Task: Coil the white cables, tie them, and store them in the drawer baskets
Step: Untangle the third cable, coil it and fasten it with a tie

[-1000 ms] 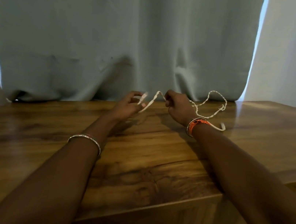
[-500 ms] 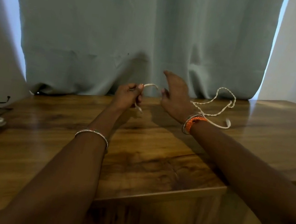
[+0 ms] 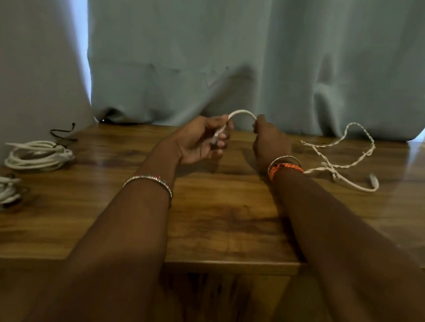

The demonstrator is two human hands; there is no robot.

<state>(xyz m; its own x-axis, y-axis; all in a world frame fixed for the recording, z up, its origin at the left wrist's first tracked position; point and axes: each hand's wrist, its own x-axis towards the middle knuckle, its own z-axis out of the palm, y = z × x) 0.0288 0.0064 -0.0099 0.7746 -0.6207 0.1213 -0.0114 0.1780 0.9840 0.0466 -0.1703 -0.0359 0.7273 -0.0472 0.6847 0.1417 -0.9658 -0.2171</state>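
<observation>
I see both hands above the wooden table (image 3: 225, 218): left hand (image 3: 197, 142) and right hand (image 3: 269, 144) each pinch the white cable (image 3: 242, 113), which arches between them and trails off right

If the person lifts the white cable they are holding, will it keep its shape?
Probably not: the white cable bends in a soft arch between the left hand and right hand, and its tail lies tangled on the table. Likely light.
</observation>
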